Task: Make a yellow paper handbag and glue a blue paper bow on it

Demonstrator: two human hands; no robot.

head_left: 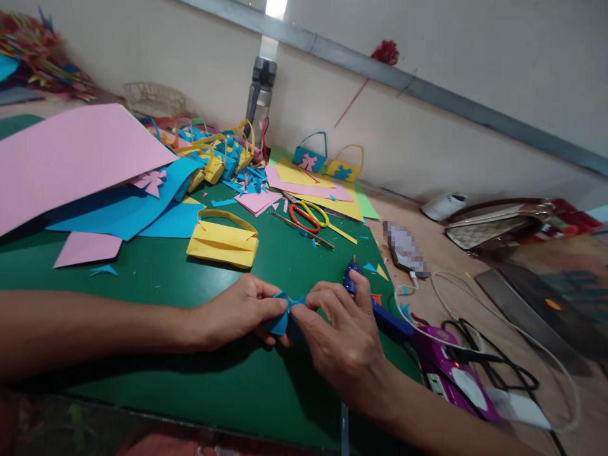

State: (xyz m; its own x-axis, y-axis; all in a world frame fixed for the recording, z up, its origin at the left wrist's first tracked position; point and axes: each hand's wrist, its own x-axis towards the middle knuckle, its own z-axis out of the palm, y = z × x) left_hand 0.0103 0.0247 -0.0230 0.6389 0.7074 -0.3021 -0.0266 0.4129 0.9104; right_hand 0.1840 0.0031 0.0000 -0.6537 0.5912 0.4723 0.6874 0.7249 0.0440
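Observation:
Between my two hands, just above the green board, is a blue paper bow (281, 322). My left hand (244, 310) is closed, pinching the bow's left side between thumb and fingers. From the right, my right hand (344, 335) pinches the bow near its middle with thumb and index finger. Behind my left hand lies a small yellow paper bag (223, 242) with a strip handle. A blue hot glue gun (392, 322) rests just beyond my right hand, partly hidden by its fingers.
Scissors (308, 215) with red and yellow handles lie behind the bag. Pink sheets (80, 158) and blue sheets (128, 212) cover the left. Small finished bags (310, 157) lean against the wall. A purple power strip (451, 367), cables and a phone (406, 248) lie at right.

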